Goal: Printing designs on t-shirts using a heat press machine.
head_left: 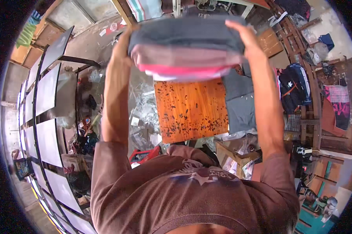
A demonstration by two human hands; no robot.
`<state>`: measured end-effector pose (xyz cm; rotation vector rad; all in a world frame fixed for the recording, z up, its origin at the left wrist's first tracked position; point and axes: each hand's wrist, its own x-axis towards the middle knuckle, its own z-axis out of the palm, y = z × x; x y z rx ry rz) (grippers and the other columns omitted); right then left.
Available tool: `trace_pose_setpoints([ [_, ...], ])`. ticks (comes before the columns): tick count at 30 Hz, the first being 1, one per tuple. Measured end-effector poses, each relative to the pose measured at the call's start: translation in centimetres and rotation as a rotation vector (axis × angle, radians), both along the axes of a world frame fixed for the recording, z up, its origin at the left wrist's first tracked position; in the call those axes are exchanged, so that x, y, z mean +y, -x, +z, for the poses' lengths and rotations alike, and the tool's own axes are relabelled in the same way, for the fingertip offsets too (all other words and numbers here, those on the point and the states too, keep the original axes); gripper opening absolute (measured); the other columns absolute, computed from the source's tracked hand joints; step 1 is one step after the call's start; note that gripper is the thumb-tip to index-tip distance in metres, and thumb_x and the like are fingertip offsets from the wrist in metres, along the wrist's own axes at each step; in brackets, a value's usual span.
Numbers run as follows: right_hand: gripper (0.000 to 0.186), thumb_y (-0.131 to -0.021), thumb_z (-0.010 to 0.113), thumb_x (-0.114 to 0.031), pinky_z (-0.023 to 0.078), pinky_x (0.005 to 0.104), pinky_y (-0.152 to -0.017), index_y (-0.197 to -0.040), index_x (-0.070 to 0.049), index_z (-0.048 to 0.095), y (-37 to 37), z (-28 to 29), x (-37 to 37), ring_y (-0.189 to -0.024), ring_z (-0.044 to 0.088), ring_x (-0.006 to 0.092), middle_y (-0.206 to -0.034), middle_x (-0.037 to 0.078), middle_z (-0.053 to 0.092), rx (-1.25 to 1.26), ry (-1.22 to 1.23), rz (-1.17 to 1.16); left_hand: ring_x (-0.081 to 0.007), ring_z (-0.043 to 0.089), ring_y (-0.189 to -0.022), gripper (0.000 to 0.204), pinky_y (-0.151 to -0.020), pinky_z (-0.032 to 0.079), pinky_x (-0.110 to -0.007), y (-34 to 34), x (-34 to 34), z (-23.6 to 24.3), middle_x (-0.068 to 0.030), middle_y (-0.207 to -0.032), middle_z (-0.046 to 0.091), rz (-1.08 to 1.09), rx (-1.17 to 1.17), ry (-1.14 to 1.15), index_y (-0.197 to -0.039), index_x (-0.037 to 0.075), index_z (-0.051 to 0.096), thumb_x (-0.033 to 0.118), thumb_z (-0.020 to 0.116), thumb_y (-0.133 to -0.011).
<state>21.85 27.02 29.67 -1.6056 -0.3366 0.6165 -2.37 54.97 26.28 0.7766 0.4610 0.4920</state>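
A stack of folded cloth [187, 37] hangs in the air beyond the table's far edge, blurred by motion. Its upper layer is dark grey; mauve, bright pink and white layers show below. My left hand [125, 45] grips the stack's left end, and my right hand [248, 39] grips the right end with the thumb over the top. Both arms stretch forward. Below the stack is an orange-brown wooden table [191, 109], its top scattered with dark flecks. Grey cloth [240, 103] lies along the table's right side.
Clear plastic scraps [144, 105] litter the floor left of the table. A rack of white panels [47, 93] runs along the left. Dark folded clothes [295, 87] lie on wooden slats at the right. A red plastic object [144, 155] sits near my left side.
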Motion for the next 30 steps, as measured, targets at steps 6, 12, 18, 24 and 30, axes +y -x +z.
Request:
trace_pose_setpoints([
  [6,0.044,-0.079,0.076,-0.03,0.056,0.0319,-0.079,-0.111,0.0,0.067,0.6,4.2,-0.5,-0.086,0.069,0.0182,-0.101,0.008,0.071,-0.017,-0.225,0.058,-0.0271,0.067,-0.079,0.029,-0.074,0.058,-0.036,-0.8,-0.6,5.2,-0.015,-0.102,0.067,-0.064,-0.129,-0.071,-0.108,-0.002,0.061,0.021,0.064,-0.089],
  [12,0.054,-0.078,0.077,-0.028,0.053,0.0349,-0.087,-0.119,0.002,0.061,4.9,-3.9,-5.0,-0.097,0.066,0.0212,-0.113,0.011,0.067,0.03,-0.166,0.012,-0.0249,0.067,-0.089,0.051,-0.078,0.055,-0.037,3.5,-6.5,-1.1,-0.0174,-0.104,0.067,-0.04,0.227,-0.221,-0.12,-0.006,0.057,0.027,0.069,-0.082],
  [18,0.056,-0.077,0.081,-0.03,0.051,0.0361,-0.086,-0.119,0.0,0.061,14.0,-19.4,-14.4,-0.1,0.064,0.0217,-0.115,0.01,0.066,0.415,0.098,-0.085,-0.0187,0.066,-0.077,0.04,-0.069,0.054,-0.033,10.9,-13.9,-16.0,-0.0095,-0.093,0.069,-0.16,0.698,-0.23,-0.104,-0.007,0.065,0.023,0.072,-0.079],
  [24,0.079,-0.068,0.084,-0.046,0.045,0.0378,-0.095,-0.122,0.003,0.057,17.0,-32.2,-17.4,-0.112,0.059,0.0279,-0.122,0.017,0.062,0.306,0.529,-0.03,-0.0186,0.065,-0.077,0.043,-0.072,0.052,-0.033,18.2,-17.7,-32.6,-0.009,-0.089,0.069,-0.134,0.841,-0.34,-0.105,-0.008,0.066,0.023,0.076,-0.078],
  [30,0.08,-0.069,0.083,-0.044,0.043,0.0382,-0.098,-0.127,0.003,0.054,17.0,-32.7,-17.5,-0.117,0.057,0.0264,-0.126,0.015,0.06,0.337,0.603,-0.065,-0.0194,0.065,-0.077,0.053,-0.071,0.051,-0.032,18.1,-17.4,-30.5,-0.0101,-0.092,0.069,-0.173,0.986,-0.23,-0.106,-0.006,0.066,0.032,0.078,-0.072],
])
